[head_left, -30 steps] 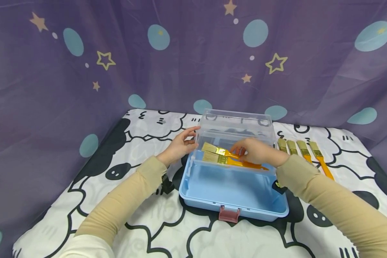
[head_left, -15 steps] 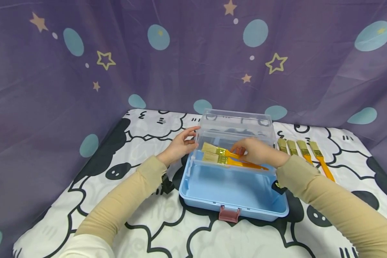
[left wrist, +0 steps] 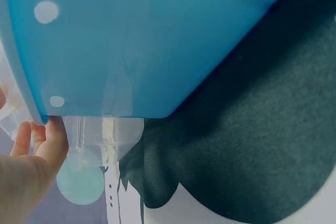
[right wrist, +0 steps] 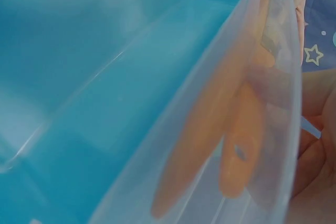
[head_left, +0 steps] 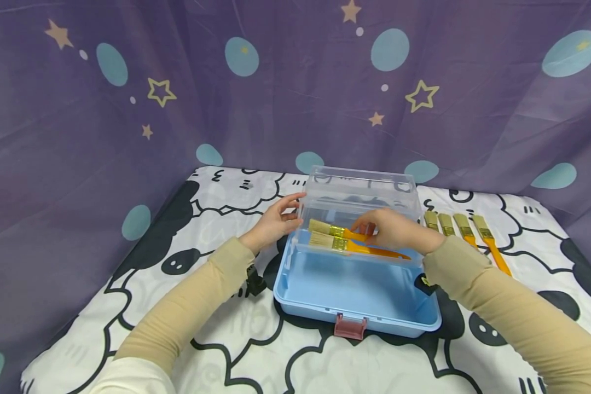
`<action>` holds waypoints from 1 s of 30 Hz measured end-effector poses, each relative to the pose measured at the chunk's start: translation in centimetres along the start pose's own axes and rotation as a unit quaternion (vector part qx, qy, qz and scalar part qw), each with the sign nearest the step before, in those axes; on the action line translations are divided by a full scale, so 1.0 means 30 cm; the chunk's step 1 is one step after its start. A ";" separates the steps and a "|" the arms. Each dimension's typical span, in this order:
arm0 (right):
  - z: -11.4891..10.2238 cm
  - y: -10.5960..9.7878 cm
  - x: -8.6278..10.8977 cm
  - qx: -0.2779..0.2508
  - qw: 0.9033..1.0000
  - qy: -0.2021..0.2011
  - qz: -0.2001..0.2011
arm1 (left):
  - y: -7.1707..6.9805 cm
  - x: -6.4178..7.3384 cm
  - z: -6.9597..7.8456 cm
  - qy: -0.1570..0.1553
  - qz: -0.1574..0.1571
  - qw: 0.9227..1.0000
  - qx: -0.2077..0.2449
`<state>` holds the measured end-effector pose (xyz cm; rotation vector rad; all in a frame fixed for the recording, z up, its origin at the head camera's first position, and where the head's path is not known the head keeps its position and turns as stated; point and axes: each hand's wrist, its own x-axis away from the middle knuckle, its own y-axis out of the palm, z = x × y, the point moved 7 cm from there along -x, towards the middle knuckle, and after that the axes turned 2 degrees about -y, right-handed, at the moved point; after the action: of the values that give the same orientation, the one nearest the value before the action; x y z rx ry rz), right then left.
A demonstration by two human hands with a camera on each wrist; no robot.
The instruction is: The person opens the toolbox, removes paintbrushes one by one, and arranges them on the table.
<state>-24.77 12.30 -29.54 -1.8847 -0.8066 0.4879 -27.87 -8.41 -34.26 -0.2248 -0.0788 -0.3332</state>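
Observation:
A blue box (head_left: 354, 284) with a pink latch stands on the table, its clear lid (head_left: 359, 183) raised at the back. Across its rear half sits a translucent tray (right wrist: 157, 182). Two paintbrushes with orange handles lie in that tray, bristles to the left: a front paintbrush (head_left: 374, 251) and a rear paintbrush (head_left: 330, 229). My right hand (head_left: 391, 229) pinches the rear paintbrush by its handle; its fingertips show through the tray wall in the right wrist view. My left hand (head_left: 272, 223) touches the left side near the lid and tray, thumb and fingers spread.
Several more paintbrushes (head_left: 490, 241) lie side by side right of the box, partly behind my right forearm. A black-and-white patterned cloth (head_left: 236, 350) covers the table. A purple curtain (head_left: 285, 109) hangs directly behind it.
The rear paintbrush's bristle end has dropped slightly toward the front paintbrush, while my right hand has shifted very little. My left hand and the box stay where they were.

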 end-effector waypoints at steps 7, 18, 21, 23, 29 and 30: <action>-0.004 -0.004 0.002 -0.001 1.000 -0.004 0.007 | 0.000 -0.005 -0.004 0.002 -0.005 1.000 0.005; -0.013 -0.018 0.009 0.008 1.000 -0.008 0.024 | -0.001 -0.006 -0.008 -0.001 -0.004 1.000 0.010; -0.018 -0.021 0.012 0.008 0.999 -0.012 0.029 | -0.001 -0.007 -0.008 0.000 -0.002 1.000 0.013; -0.020 -0.023 0.014 0.009 0.999 -0.009 0.031 | -0.002 -0.008 -0.009 -0.001 0.000 1.000 0.014; -0.016 -0.024 0.022 0.011 0.999 -0.001 0.037 | -0.001 -0.008 -0.011 -0.002 0.000 1.000 0.010; -0.016 -0.024 0.023 0.011 0.999 -0.002 0.038 | -0.001 -0.008 -0.011 -0.002 0.000 1.000 0.010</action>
<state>-24.20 12.70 -28.65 -1.9007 -0.7317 0.5462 -28.10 -8.44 -34.61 -0.2057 -0.0856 -0.3310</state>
